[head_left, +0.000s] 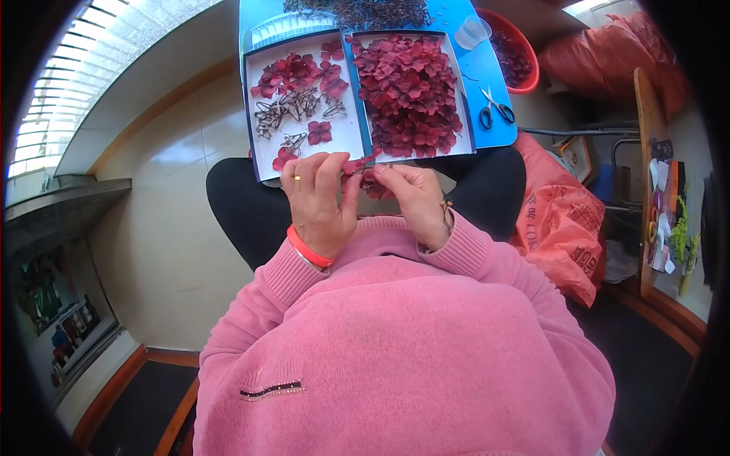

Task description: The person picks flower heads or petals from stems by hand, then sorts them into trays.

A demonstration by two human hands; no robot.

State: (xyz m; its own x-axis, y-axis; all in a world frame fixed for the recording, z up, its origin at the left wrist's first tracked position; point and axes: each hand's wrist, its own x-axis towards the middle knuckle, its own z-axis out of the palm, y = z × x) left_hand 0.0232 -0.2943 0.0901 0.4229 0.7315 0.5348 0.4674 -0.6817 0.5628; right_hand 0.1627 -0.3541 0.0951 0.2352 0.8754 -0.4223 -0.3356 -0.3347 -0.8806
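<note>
Close to my body, my left hand point(323, 201) pinches a dark red artificial flower point(357, 165) between thumb and fingers. My right hand point(414, 199) is closed at the same flower, its fingertips against the stem side; more red petals show just below. Beyond my hands lies an open shallow box with a white inside. Its left half point(342, 144) holds loose red flowers point(293, 72) and brown stem pieces point(293, 106). A thick heap of red flowers point(411, 91) fills the right half. The exact contact of my fingertips is partly hidden.
The box rests on a blue table point(498, 133), its near edge over my lap. Black-handled scissors point(494, 110) and a clear plastic cup point(473, 33) are at the right. Brown stems point(365, 9) lie at the back. A red basin point(525, 80) and red bags point(563, 220) stand beside the table.
</note>
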